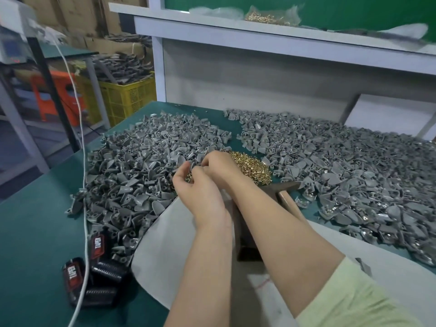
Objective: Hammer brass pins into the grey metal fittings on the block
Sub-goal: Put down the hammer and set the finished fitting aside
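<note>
Two black-and-red tape dispensers [98, 244] lie at the left edge of the green tabletop [35, 232], each printed with "TAPE" in white letters; a white cable [82, 161] runs over them. Small grey metal fittings [146, 161] lie in two broad heaps, one left and one right, too many to count. Between the heaps sits one loose pile of small brass pins [252, 166], and a second lot of pins in a clear plastic bag [266, 18] rests on the white shelf above.

Both hands meet over the near left edge of the pin pile. The left hand [191, 185] has its fingers curled and pinches a single grey fitting [193, 165] at its fingertips. The right hand [219, 165] curls its fingers against the same spot; I cannot tell whether it grips a pin.

One dark metal block [244, 249] stands on a pale grey mat [169, 232], under the right forearm and nearer the person than the hands. One wooden-handled hammer [289, 199] lies just right of that forearm.
</note>
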`<state>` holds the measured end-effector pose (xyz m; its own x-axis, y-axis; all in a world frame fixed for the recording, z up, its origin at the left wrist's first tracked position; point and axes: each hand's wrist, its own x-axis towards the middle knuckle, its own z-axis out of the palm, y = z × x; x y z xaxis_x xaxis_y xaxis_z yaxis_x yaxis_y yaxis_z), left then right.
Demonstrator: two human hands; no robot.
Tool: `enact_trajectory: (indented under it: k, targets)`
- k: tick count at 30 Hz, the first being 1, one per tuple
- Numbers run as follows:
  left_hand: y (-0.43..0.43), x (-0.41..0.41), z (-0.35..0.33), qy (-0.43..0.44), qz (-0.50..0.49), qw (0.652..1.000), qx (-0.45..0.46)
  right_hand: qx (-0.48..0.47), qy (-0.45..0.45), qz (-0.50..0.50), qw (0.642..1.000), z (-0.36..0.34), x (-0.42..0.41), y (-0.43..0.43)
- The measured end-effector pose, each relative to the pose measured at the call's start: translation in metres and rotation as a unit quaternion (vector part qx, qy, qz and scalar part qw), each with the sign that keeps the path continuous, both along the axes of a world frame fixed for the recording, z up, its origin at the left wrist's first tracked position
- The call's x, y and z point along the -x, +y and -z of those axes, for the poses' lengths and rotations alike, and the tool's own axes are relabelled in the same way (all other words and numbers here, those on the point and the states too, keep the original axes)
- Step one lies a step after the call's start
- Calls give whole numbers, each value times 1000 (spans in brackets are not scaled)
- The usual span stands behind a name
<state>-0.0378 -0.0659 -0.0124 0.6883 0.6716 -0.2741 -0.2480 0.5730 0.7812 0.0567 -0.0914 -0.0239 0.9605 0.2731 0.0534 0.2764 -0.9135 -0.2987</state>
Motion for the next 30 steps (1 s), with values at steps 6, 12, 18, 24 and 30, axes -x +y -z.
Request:
enact_trajectory:
  k: [6,12,18,24,30]
  targets:
    - [-3,0,1,4,66,997,-40,-313,22,42,949,-32,20,-45]
    - [-16,3,0,-30,212,958,-190,-302,-49,-13,952,-52,66,-87]
    - [-20,5,-1,-62,244,939,-236,-295,-46,-32,954,-60,92,-107]
    - [-14,4,-6,-86,159,977,-113,-159,-30,61,985,-39,58,-94]
    - [-10,3,-3,-64,137,985,-83,51,48,84,994,-9,6,-56]
